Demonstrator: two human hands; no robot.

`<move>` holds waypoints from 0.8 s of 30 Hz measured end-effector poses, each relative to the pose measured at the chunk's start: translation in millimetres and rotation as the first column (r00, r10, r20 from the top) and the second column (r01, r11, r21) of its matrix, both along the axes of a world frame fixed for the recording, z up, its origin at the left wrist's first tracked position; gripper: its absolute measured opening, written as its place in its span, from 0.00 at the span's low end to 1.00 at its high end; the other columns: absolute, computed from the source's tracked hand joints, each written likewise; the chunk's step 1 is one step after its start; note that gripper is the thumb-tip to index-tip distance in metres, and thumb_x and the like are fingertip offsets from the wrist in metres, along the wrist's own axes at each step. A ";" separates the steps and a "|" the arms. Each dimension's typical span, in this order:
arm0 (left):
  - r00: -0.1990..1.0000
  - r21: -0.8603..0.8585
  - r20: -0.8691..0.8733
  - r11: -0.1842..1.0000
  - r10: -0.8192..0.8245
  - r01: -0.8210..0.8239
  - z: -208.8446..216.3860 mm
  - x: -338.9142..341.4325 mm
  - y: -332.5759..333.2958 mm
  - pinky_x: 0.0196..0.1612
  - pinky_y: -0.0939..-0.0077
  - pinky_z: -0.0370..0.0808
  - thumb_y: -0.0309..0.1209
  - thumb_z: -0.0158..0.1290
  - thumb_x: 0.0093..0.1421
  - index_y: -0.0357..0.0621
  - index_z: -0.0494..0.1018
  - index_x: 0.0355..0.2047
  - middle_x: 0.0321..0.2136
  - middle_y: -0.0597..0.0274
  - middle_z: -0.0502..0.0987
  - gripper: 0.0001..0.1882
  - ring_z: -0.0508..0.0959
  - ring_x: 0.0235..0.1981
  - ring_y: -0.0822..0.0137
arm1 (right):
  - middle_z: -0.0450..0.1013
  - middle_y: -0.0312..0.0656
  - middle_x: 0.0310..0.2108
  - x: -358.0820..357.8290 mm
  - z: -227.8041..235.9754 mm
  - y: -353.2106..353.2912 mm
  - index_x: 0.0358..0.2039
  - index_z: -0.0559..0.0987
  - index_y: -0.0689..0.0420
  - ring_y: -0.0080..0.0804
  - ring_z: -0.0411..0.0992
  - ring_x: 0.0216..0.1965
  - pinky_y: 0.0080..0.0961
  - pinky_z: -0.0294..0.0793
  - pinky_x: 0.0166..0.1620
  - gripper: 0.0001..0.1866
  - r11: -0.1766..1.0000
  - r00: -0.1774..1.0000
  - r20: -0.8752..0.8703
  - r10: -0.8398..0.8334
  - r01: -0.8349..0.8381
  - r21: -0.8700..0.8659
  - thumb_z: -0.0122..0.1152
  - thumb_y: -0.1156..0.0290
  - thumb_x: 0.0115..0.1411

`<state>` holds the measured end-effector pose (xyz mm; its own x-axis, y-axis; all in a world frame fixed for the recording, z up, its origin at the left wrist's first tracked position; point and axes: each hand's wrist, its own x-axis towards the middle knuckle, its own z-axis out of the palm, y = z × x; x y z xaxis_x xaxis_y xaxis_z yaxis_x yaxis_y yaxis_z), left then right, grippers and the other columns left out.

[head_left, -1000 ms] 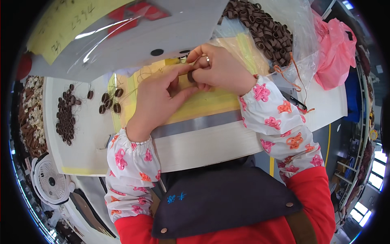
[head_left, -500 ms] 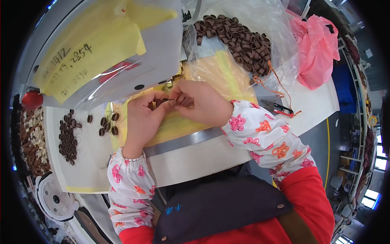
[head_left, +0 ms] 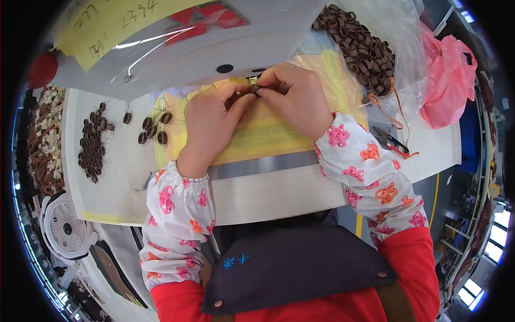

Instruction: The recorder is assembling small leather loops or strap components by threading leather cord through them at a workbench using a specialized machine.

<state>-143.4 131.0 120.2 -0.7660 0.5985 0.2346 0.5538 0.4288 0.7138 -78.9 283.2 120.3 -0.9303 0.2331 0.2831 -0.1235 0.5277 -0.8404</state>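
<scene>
Just in front of the small metal foot [head_left: 253,80] of a light grey sewing machine [head_left: 209,45], my two hands meet. My left hand [head_left: 214,118] is closed, thumb and forefinger pinching one side of a small dark brown loop [head_left: 255,90]. The other side is pinched by my right hand [head_left: 300,99]. Fingertips cover most of this loop. Under both hands lies the yellow-taped work surface [head_left: 263,126]. Left of my left hand sit several brown loops with loose thread ends [head_left: 152,130], and farther left a larger cluster of threaded loops [head_left: 94,145].
A heap of brown loops [head_left: 365,51] lies on clear plastic at the back right. Beside it are a pink plastic bag [head_left: 448,80], an orange cord [head_left: 396,107] and thread snips [head_left: 390,140]. A white fan [head_left: 67,228] stands at lower left, beyond the white table [head_left: 268,190].
My view has shifted, so the table sits higher and more to the right in it. Both hands have moved closer to the machine's foot, still pinching the loop.
</scene>
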 end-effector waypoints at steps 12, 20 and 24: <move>0.989 -0.048 -0.059 0.989 0.134 -0.137 -3.3 -7.1 7.9 0.21 0.75 0.68 0.38 0.52 0.50 0.45 0.77 0.27 0.15 0.61 0.75 0.11 0.73 0.16 0.64 | 0.73 0.44 0.21 -7.4 -3.9 2.6 0.26 0.76 0.65 0.27 0.71 0.22 0.20 0.69 0.26 0.06 0.984 0.993 -0.107 -0.050 0.067 0.165 0.59 0.76 0.47; 0.983 -0.061 -0.090 0.984 0.159 -0.165 -3.3 -8.7 11.1 0.19 0.75 0.66 0.40 0.51 0.50 0.47 0.78 0.26 0.12 0.63 0.73 0.12 0.72 0.14 0.65 | 0.70 0.47 0.19 -10.9 -6.7 0.3 0.21 0.72 0.63 0.45 0.69 0.23 0.33 0.68 0.27 0.02 0.978 0.972 -0.225 -0.062 0.105 0.181 0.56 0.78 0.46; 0.984 -0.053 -0.067 0.985 0.163 -0.167 -5.3 -9.3 11.4 0.19 0.76 0.66 0.41 0.51 0.51 0.48 0.78 0.26 0.11 0.63 0.73 0.12 0.72 0.14 0.66 | 0.73 0.45 0.21 -11.1 -6.8 3.4 0.25 0.75 0.64 0.34 0.71 0.21 0.23 0.69 0.26 0.05 0.956 0.981 -0.186 -0.055 0.105 0.273 0.59 0.76 0.47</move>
<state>-152.7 142.4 114.9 -0.8403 0.4793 0.2533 0.5145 0.5578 0.6512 -89.9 286.6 113.5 -0.8421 0.1929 0.5037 -0.2023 0.7527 -0.6265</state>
